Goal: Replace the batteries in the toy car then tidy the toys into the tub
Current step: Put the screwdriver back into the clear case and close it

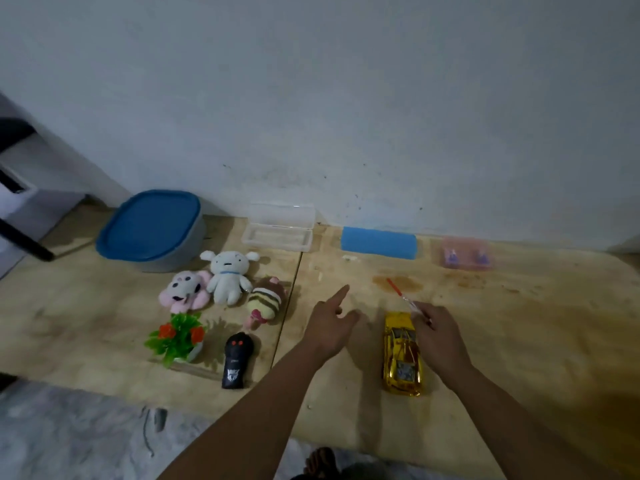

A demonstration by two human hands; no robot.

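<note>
While the left hand [330, 325] hovers above the table [519, 341] with index finger stretched out, holding nothing, the right hand [438, 332] pinches a thin red-handled screwdriver [403, 295], tip end in the fingers, handle pointing away. Yellow toy car [402, 353] lies on the table just beside the right hand. Tub [152, 230] sits far left by the wall, blue lid on. 3 plush toys [227, 275], plastic plant [178, 336], black remote [237, 360] between tub and car.
</note>
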